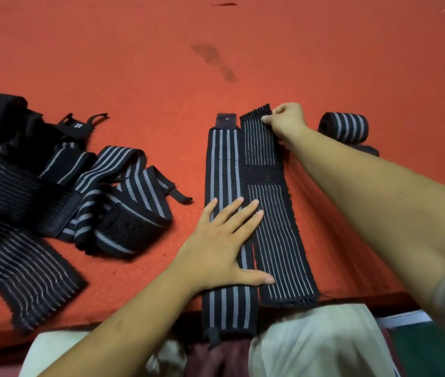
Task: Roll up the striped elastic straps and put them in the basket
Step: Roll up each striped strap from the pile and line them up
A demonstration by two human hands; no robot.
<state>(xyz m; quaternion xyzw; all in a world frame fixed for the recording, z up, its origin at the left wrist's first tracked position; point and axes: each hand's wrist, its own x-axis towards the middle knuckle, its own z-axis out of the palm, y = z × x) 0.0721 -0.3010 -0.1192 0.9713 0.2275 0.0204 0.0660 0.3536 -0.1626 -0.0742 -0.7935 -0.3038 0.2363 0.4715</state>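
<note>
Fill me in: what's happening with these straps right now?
A person has two straps laid side by side on the red surface. The left hand presses flat across both, while the right hand pinches the far end of the thin-striped strap, beside the wide-striped strap. One rolled strap sits to the right, and a heap of unrolled straps lies to the left. No basket is in view.

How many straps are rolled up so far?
1: a rolled strap lies far right, beyond the right forearm. A dark piece beside it, partly hidden by that arm, may be another.
</note>
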